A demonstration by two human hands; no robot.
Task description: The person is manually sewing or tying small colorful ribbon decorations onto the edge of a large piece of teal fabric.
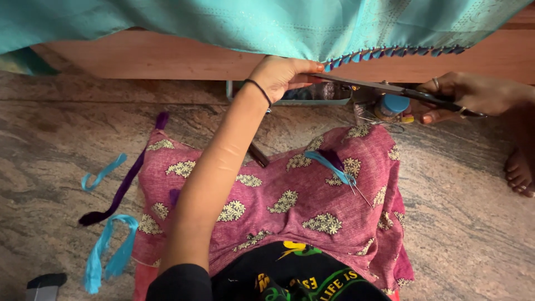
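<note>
A turquoise cloth [267,25] hangs over a wooden ledge [150,58] ahead of me, its lower edge trimmed with blue and purple tassels [390,53]. My left hand [281,75] pinches that edge by the first tassel. My right hand [468,95] grips the handles of long dark scissors [384,88], whose blades reach left to the spot where the left fingers hold the cloth. A pink floral cloth [295,200] covers my lap, with a blue and purple thread bundle and a pin [337,167] lying on it.
Blue thread bundles [108,251] and a purple thread strip [125,184] lie on the stone floor at left. A small bottle with a blue cap [390,106] and a metal box [312,93] sit under the ledge. A bare foot [521,170] shows at right.
</note>
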